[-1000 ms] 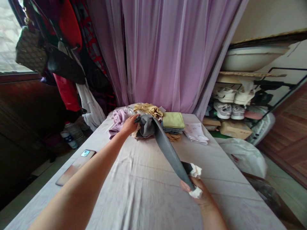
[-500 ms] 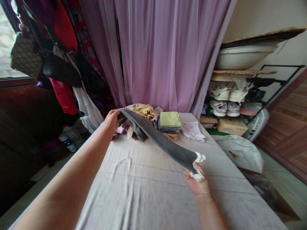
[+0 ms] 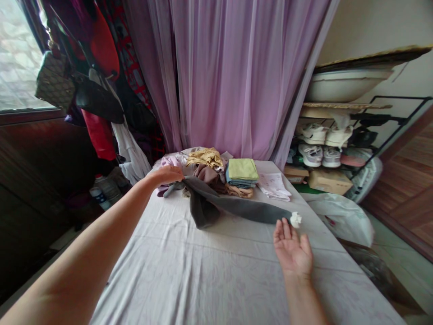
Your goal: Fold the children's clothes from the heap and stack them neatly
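Observation:
A long dark grey garment (image 3: 248,210) with a white ruffled end stretches across the table, partly lifted. Closed on its far left part is my left hand (image 3: 168,174), beside the clothes heap. From that hold a fold of the cloth hangs down. My right hand (image 3: 293,250) lies palm up with its fingers spread, the fingertips close to the white ruffle (image 3: 296,220); whether they touch the cloth I cannot tell. Behind the garment sit a heap of crumpled clothes (image 3: 206,158) and a folded stack with a green cloth (image 3: 242,169) on top.
A folded pale printed cloth (image 3: 274,186) lies right of the stack on the sheet-covered table (image 3: 203,275). Purple curtains (image 3: 223,76) hang behind. Bags (image 3: 56,81) and clothes hang at left. At right stand a shoe rack with sneakers (image 3: 311,155) and a white plastic bag (image 3: 341,216).
My right hand has let go of the ruffled end and opened palm up. My left hand has shifted right and slightly lower with the garment, whose ruffled end moved right.

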Tool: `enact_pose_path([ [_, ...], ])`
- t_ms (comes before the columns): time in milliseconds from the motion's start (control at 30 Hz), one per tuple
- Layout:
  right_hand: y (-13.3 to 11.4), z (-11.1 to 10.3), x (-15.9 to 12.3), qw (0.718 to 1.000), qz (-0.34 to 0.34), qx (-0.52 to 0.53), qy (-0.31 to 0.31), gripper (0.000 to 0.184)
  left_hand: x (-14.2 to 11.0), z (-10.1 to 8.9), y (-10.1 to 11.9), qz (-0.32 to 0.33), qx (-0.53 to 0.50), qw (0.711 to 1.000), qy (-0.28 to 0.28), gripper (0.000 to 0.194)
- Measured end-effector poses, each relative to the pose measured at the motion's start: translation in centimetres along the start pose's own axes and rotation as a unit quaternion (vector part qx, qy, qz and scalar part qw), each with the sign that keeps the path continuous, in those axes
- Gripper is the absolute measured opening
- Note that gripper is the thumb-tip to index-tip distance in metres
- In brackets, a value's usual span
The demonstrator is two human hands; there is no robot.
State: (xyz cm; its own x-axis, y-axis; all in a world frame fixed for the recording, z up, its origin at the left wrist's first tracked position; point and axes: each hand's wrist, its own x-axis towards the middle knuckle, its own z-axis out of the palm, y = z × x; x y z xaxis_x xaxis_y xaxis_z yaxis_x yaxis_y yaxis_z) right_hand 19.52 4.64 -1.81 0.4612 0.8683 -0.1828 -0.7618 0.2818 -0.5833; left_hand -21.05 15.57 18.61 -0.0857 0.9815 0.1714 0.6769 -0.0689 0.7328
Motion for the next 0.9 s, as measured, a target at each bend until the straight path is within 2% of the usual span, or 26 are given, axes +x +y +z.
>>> enact_pose_path([
  [100,0.9,0.2,-0.3,0.997,0.005,-0.071,-0.039,0.032,-0.2,-0.2,0.8,0.024,0.057,0.998,-0.031,0.007],
  [200,1.6,0.9,-0.7,0.990,0.006,-0.134,-0.033,0.039,-0.7,-0.1,2.3,0.108,0.104,0.989,-0.015,0.009],
  [267,1.9,1.8,-1.2,0.981,-0.028,-0.190,-0.031,0.053,-1.2,0.4,3.4,0.166,0.124,0.978,-0.001,0.014],
  [333,2.1,3.4,-1.9,0.962,-0.084,-0.254,-0.056,0.063,-1.7,1.2,4.6,0.221,0.135,0.966,0.009,0.018],
  [433,2.2,7.2,-3.4,0.908,-0.157,-0.355,-0.158,0.063,-2.6,2.8,6.1,0.311,0.109,0.944,0.002,0.025],
  [533,3.0,12.3,-4.8,0.817,-0.219,-0.456,-0.278,0.072,-3.7,4.6,7.5,0.392,0.025,0.918,-0.057,0.026],
  [600,4.0,15.5,-5.3,0.776,-0.237,-0.489,-0.320,0.082,-4.7,5.7,8.2,0.408,-0.040,0.908,-0.088,0.023],
  [667,5.1,17.8,-5.3,0.761,-0.236,-0.496,-0.345,0.080,-5.4,6.5,8.2,0.386,-0.110,0.912,-0.080,0.022],
  [733,6.1,18.8,-4.8,0.778,-0.207,-0.499,-0.321,0.057,-5.8,7.1,7.2,0.335,-0.195,0.921,-0.036,0.027],
  [800,6.6,18.6,-4.0,0.820,-0.156,-0.479,-0.271,0.039,-6.0,7.6,5.1,0.261,-0.280,0.923,0.034,0.035],
  [867,6.5,17.7,-3.2,0.873,-0.092,-0.419,-0.232,0.034,-6.2,8.0,2.4,0.163,-0.332,0.924,0.095,0.045],
  [900,6.2,17.1,-3.0,0.895,-0.057,-0.382,-0.223,0.034,-6.5,8.3,1.0,0.103,-0.337,0.931,0.098,0.050],
])
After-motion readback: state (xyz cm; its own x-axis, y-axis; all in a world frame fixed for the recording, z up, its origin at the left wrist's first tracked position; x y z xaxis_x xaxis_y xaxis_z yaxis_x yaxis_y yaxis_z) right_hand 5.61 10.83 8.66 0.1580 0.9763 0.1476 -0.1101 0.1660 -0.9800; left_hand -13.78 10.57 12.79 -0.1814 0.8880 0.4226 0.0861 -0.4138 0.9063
